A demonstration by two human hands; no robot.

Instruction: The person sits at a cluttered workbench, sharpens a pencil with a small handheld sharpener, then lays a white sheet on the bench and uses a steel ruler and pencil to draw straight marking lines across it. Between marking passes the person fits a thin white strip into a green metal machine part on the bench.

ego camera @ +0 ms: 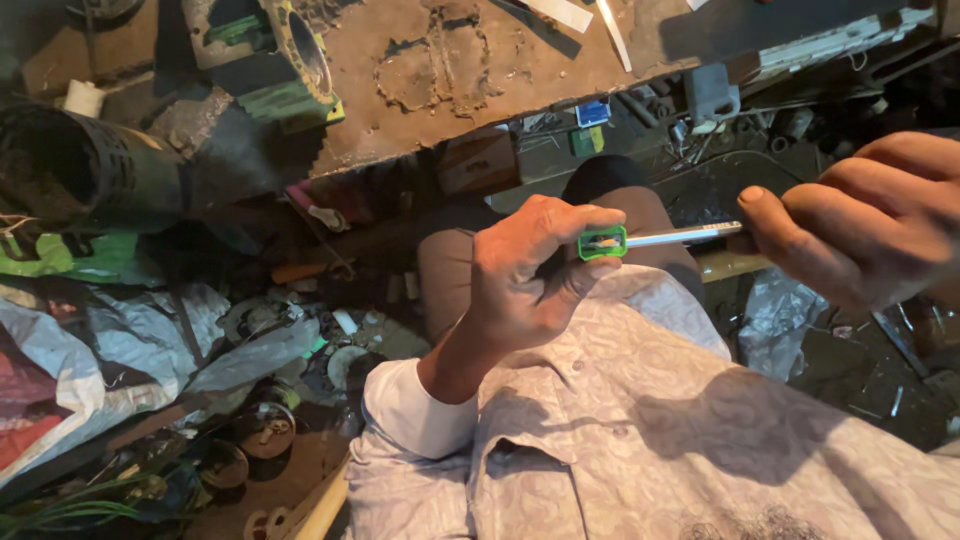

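My left hand (525,285) pinches a small green sharpener (602,242) between thumb and fingers, held up over my lap to steady it. My right hand (865,225) closes its grip on the white pencil (680,237), tip seated in the sharpener. The cluttered table (480,80) edge lies beyond; open room lies between my hands.

This is a cluttered workshop, and a rough one. Beyond my left hand (530,275) runs a rust-brown metal workbench (450,70) smeared with dried grit, and a green-painted machine casting (275,60) sits on it further out to the left. Just beyond my right hand (860,215) small metal parts and wire scraps (700,120) are heaped under the bench edge. Left of my left hand the ground is littered with crumpled plastic sheeting (130,340), round metal discs (265,425) and a dark perforated pipe (90,165).
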